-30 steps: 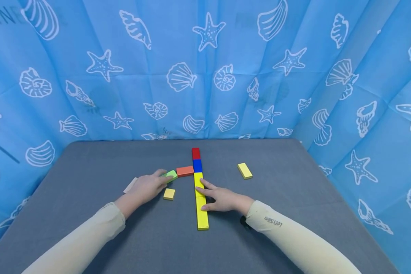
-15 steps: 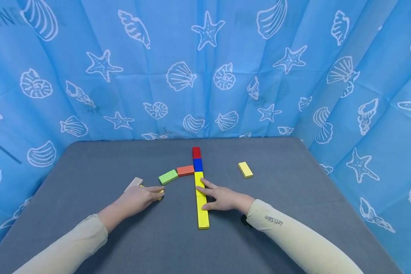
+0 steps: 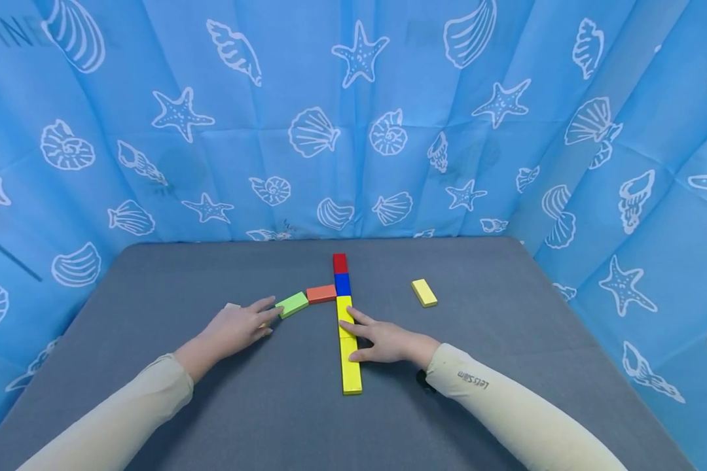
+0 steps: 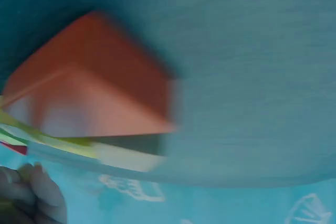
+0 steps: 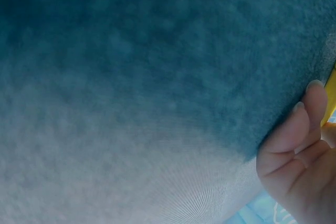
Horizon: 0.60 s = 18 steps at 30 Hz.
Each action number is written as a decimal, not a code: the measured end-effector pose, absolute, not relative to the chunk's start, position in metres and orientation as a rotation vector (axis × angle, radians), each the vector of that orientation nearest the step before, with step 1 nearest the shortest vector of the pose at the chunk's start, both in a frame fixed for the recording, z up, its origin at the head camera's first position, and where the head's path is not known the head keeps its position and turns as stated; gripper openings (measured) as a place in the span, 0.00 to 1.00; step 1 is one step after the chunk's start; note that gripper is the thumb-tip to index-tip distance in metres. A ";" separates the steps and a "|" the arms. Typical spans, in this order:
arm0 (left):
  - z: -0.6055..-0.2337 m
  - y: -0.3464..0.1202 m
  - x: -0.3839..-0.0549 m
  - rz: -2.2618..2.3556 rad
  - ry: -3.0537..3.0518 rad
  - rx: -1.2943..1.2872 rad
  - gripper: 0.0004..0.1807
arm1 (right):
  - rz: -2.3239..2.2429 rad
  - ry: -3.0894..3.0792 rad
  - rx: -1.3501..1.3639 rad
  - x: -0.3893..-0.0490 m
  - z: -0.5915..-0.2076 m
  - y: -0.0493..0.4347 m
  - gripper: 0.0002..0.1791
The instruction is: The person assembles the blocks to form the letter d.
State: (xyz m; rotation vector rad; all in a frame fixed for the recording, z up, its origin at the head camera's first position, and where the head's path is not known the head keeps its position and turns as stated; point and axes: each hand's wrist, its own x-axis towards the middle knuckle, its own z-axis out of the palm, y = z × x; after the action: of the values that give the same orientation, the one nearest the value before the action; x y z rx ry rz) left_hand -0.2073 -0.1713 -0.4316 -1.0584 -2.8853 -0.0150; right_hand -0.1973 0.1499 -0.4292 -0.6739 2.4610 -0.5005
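Note:
My left hand [image 3: 232, 330] is at the left of the blocks, its fingertips by the near-left end of a green block [image 3: 292, 304]. A bit of a small yellow block [image 3: 263, 325] shows between thumb and fingers, which appear to pinch it; the hand hides most of it. A pale block [image 3: 232, 305] peeks out behind this hand. My right hand [image 3: 383, 340] rests spread fingers on two yellow blocks [image 3: 351, 373] laid end to end. Beyond them in the same line lie a blue block [image 3: 342, 284] and a red block [image 3: 340, 263].
An orange-red block [image 3: 321, 294] sits between the green block and the line. Another yellow block [image 3: 424, 293] lies apart at the right. Close and blurred in the left wrist view is an orange block [image 4: 105, 82]. A blue shell-patterned curtain [image 3: 259, 150] hangs behind the grey table [image 3: 448, 405].
My left hand has left the green block, gone back left to the small yellow block, then shifted slightly forward with it. The right hand has stayed on the yellow blocks.

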 end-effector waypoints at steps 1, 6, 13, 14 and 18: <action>-0.431 -0.165 -0.210 -0.016 -2.899 -1.039 0.27 | -0.498 2.463 -0.678 -0.197 -0.429 0.150 0.38; -0.433 -0.142 -0.212 0.015 -2.989 -0.979 0.27 | -0.497 2.460 -0.699 -0.196 -0.430 0.150 0.38; -0.440 -0.133 -0.209 0.074 -3.025 -0.880 0.26 | -0.490 2.459 -0.698 -0.198 -0.432 0.151 0.38; -0.441 -0.133 -0.209 0.064 -3.031 -0.868 0.26 | -0.490 2.458 -0.696 -0.198 -0.432 0.151 0.38; -0.442 -0.130 -0.211 0.018 -3.060 -0.849 0.27 | -0.488 2.459 -0.687 -0.199 -0.432 0.152 0.38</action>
State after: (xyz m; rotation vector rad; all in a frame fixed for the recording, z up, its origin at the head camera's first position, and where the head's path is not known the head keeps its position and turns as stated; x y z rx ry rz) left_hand -0.2109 -0.1298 -0.4424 -0.8492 -3.0604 0.0177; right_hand -0.1993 0.1518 -0.4320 -0.6872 2.4593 -0.4877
